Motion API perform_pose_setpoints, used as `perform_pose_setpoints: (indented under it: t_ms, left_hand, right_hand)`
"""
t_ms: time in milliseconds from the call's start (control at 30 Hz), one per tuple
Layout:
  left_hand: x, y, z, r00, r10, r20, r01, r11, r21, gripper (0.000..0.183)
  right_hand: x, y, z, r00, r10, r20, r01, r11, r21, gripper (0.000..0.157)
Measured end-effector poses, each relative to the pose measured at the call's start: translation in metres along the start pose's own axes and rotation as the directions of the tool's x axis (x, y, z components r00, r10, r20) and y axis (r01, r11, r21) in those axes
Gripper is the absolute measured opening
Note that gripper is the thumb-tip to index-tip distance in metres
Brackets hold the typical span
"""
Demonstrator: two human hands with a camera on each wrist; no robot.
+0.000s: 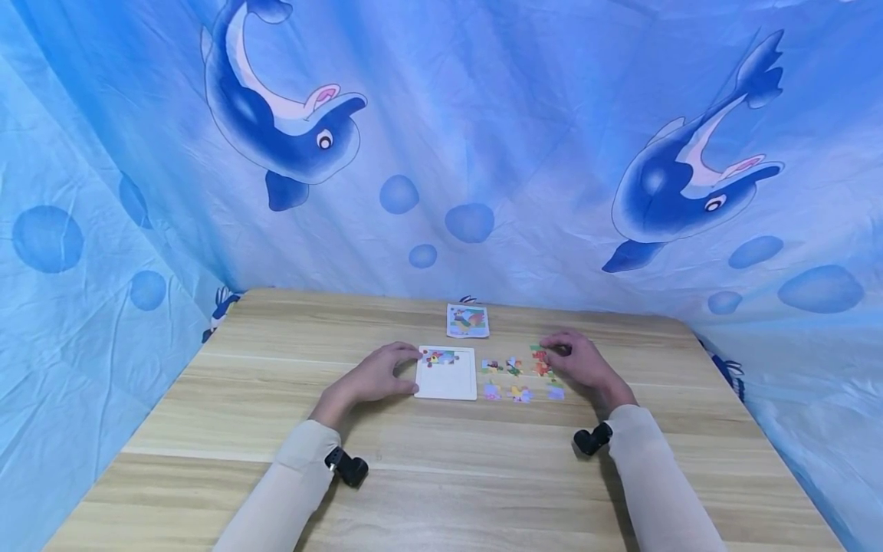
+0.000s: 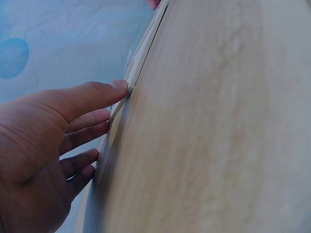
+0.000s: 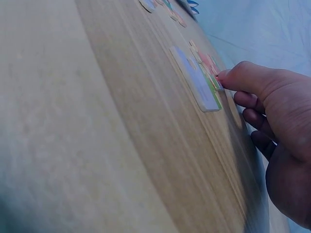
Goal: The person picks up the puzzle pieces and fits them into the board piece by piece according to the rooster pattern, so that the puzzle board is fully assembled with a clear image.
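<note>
My left hand holds the white puzzle tray by its left side, thumb near the lower corner and fingers near the upper one. In the left wrist view the thumb lies against the tray's edge. Joined picture pieces line the tray's top left. To the right, my right hand pinches a red and green puzzle piece with thumb and index finger, among the loose pieces. In the right wrist view a lilac-edged piece lies flat just beside the thumb tip; the index fingertip is hidden there.
Several loose puzzle pieces lie in two rough rows right of the tray. A picture card of the puzzle lies behind the tray. The wooden table ends at a blue dolphin-print curtain.
</note>
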State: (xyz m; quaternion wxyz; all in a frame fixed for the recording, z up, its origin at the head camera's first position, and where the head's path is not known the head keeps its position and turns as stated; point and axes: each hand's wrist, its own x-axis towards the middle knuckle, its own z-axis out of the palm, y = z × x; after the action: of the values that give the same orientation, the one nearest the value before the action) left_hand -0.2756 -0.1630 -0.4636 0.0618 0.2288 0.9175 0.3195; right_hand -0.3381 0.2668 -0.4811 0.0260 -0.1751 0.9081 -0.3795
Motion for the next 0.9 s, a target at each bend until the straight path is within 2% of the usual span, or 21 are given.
perform_pose_setpoints:
  t_ms: [200, 533, 900]
  left_hand:
    - [0.0004, -0.0007, 0.0003, 1.0, 0.0, 0.0, 0.0, 1.0, 0.008, 0.067]
    - [-0.0005, -0.0004, -0.0008, 1.0, -0.003, -0.005, 0.003, 1.0, -0.004, 0.066]
    - [-0.0009, -0.0017, 0.0001, 1.0, -0.005, -0.003, 0.005, 1.0, -0.009, 0.066]
  right_hand:
    - [-0.0002, 0.0001, 0.0006, 1.0, 0.007, -0.001, -0.007, 1.0, 0.005, 0.033]
    - [-0.0021, 0.0, 0.0043, 0.998, -0.017, -0.057, 0.016, 1.0, -0.005, 0.03]
    - [0.0004, -0.0057, 0.0096, 0.994, 0.032, -0.102, -0.033, 0.999, -0.012, 0.034]
